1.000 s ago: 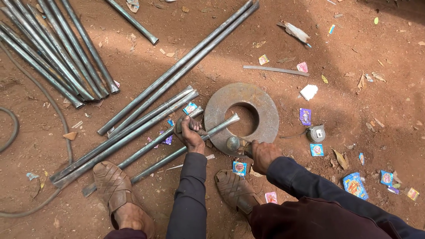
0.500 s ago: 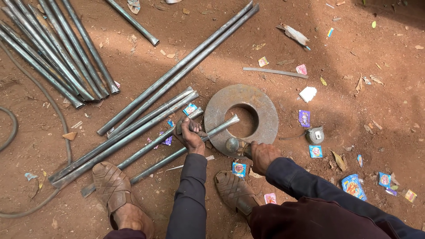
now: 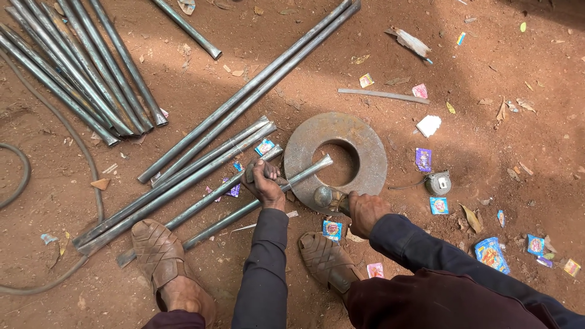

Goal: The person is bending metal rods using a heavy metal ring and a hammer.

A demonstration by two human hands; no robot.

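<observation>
My left hand [image 3: 263, 183] grips a grey metal rod [image 3: 213, 225] that lies slanted on the red dirt, its flattened tip [image 3: 322, 162] resting on a thick rusty steel ring [image 3: 365, 155]. My right hand [image 3: 367, 211] is closed around the handle of a hammer [image 3: 324, 197], whose head sits low at the ring's near edge, just beside the rod. Both sleeves are dark. My sandalled feet [image 3: 159, 256] are planted on either side of my arms.
Several long grey rods [image 3: 244, 100] lie diagonally across the ground, with a further bundle [image 3: 79, 79] at upper left. A hose [image 3: 73, 152] curves along the left. A small metal padlock-like item [image 3: 437, 183] and scattered coloured wrappers lie right of the ring.
The hammer head has shifted slightly by the ring's near edge; the rod and my left hand stay almost in place.
</observation>
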